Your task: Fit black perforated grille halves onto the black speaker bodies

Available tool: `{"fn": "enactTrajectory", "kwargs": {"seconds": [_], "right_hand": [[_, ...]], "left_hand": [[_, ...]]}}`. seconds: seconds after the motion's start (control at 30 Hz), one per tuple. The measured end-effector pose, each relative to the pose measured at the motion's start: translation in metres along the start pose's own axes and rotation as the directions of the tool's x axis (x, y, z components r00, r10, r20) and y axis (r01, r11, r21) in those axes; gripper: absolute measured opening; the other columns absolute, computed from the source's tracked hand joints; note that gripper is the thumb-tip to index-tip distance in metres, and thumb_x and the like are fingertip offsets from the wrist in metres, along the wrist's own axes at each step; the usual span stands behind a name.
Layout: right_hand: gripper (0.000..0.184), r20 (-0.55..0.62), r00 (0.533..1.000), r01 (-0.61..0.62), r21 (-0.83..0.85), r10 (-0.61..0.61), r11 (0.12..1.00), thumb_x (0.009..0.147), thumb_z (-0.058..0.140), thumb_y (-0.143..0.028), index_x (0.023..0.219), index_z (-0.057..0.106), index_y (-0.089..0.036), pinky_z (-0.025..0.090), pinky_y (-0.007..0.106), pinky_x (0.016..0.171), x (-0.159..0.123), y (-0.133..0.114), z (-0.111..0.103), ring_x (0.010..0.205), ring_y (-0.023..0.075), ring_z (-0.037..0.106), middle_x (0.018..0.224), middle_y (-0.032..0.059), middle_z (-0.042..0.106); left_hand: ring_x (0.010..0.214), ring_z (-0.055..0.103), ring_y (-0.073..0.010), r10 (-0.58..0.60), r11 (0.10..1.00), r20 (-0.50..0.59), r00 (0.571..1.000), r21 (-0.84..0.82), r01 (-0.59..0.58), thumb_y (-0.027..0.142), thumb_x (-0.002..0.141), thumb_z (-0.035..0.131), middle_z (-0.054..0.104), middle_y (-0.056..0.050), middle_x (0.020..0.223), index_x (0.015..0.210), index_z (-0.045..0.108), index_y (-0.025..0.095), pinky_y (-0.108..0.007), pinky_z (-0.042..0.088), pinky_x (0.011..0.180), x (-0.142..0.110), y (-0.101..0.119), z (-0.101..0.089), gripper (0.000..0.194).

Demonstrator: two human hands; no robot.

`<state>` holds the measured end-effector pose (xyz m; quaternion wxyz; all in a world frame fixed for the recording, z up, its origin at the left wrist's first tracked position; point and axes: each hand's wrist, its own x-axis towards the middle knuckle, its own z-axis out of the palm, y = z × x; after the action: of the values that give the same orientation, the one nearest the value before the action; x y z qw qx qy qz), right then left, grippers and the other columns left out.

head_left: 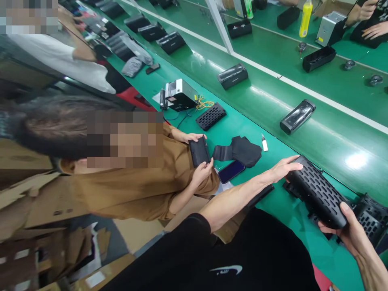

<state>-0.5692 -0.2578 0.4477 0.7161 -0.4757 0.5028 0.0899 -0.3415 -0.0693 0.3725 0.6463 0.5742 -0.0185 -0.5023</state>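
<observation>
A black perforated speaker housing (319,190) with rows of slots is held between both my hands, tilted over the green bench. My left hand (286,167) grips its far upper end, the thumb lying on top. At the near lower end my right hand (348,226) is closed round the corner, thumb on the upper face and fingers beneath. More black slotted housings (371,218) lie on the bench beside my right hand. Other black parts (292,189) show partly under the held housing, mostly hidden by it.
A co-worker in a brown shirt (130,190) sits to the left, holding a black panel (199,151). Near them lie black sheets (246,151), a phone (232,171), a small white bottle (264,144) and a slotted grille (211,116). Speakers (298,116) stand along the green conveyor (266,101).
</observation>
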Motion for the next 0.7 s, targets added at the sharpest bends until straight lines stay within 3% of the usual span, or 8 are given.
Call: {"fn": "enactTrajectory", "kwargs": {"seconds": [0.13,0.27,0.37,0.43,0.53,0.6,0.67,0.7], "right_hand": [[0.079,0.013,1.0,-0.015,0.009,0.014,1.0,0.084,0.081,-0.07,0.141,0.066,-0.016,0.068,0.053,0.066,-0.001,-0.003,-0.001,0.072,0.0352,0.078,0.093,0.0142,0.081],[0.076,0.069,0.996,0.044,0.052,-0.048,0.998,0.085,0.083,-0.065,0.144,0.066,-0.02,0.066,0.062,0.08,-0.002,0.0,-0.003,0.086,0.0385,0.079,0.104,0.0153,0.081],[0.071,0.071,0.993,0.087,0.079,-0.093,0.993,0.084,0.086,-0.057,0.142,0.067,-0.021,0.064,0.067,0.085,0.011,-0.006,-0.005,0.086,0.0382,0.079,0.103,0.0129,0.081],[0.067,0.032,0.991,0.13,0.096,-0.134,0.987,0.084,0.085,-0.055,0.14,0.068,-0.024,0.063,0.072,0.088,0.029,-0.023,-0.007,0.088,0.039,0.078,0.103,0.0117,0.081],[0.072,-0.052,0.964,0.265,0.126,-0.26,0.956,0.085,0.08,-0.056,0.15,0.061,-0.032,0.058,0.077,0.097,0.069,-0.068,-0.013,0.123,0.0456,0.07,0.137,0.0132,0.074],[0.078,-0.113,0.922,0.382,0.103,-0.371,0.918,0.088,0.073,-0.058,0.16,0.052,-0.037,0.054,0.075,0.103,0.101,-0.1,-0.023,0.148,0.0473,0.051,0.166,0.0105,0.052],[0.075,-0.132,0.858,0.498,-0.023,-0.496,0.867,0.092,0.061,-0.065,0.161,0.05,-0.04,0.054,0.069,0.1,0.137,-0.124,-0.038,0.154,0.0463,0.042,0.177,0.0057,0.035],[0.071,-0.063,0.807,0.577,-0.128,-0.587,0.807,0.094,0.046,-0.072,0.159,0.053,-0.042,0.053,0.07,0.095,0.154,-0.132,-0.048,0.154,0.047,0.042,0.178,0.0033,0.032]], "left_hand": [[0.096,0.073,-0.0274,0.002,0.998,0.052,0.999,0.066,-0.006,0.067,0.076,0.083,0.076,-0.013,0.13,0.163,0.051,0.028,-0.038,0.064,0.075,-0.003,0.011,-0.001,0.1],[0.103,0.073,-0.0301,0.15,0.983,0.066,0.986,0.101,-0.156,0.075,0.077,0.081,0.072,-0.014,0.14,0.164,0.05,0.027,-0.036,0.062,0.074,-0.004,0.027,-0.001,0.104],[0.104,0.073,-0.0298,0.178,0.971,0.091,0.98,0.148,-0.19,0.077,0.079,0.079,0.069,-0.015,0.144,0.166,0.047,0.028,-0.035,0.061,0.073,0.008,0.041,-0.001,0.105],[0.112,0.07,-0.0304,0.198,0.965,0.097,0.975,0.158,-0.211,0.077,0.079,0.079,0.06,-0.017,0.156,0.17,0.039,0.032,-0.033,0.06,0.073,0.018,0.05,-0.004,0.109],[0.113,0.068,-0.0264,0.338,0.934,-0.039,0.94,0.14,-0.33,0.074,0.087,0.073,0.055,-0.019,0.158,0.163,0.048,0.028,-0.032,0.058,0.078,0.024,0.05,-0.022,0.092],[0.102,0.069,-0.021,0.419,0.901,-0.202,0.885,0.214,-0.377,0.068,0.097,0.062,0.069,-0.016,0.137,0.143,0.065,0.02,-0.03,0.056,0.08,0.016,0.033,-0.046,0.067],[0.092,0.068,-0.0182,0.44,0.865,-0.34,0.831,0.41,-0.29,0.059,0.104,0.053,0.075,-0.01,0.111,0.12,0.073,0.015,-0.029,0.053,0.081,-0.004,0.003,-0.073,0.05],[0.09,0.067,-0.0179,0.432,0.831,-0.384,0.816,0.521,-0.195,0.054,0.106,0.048,0.075,-0.008,0.104,0.114,0.073,0.015,-0.029,0.052,0.082,-0.017,-0.016,-0.085,0.047]]}}
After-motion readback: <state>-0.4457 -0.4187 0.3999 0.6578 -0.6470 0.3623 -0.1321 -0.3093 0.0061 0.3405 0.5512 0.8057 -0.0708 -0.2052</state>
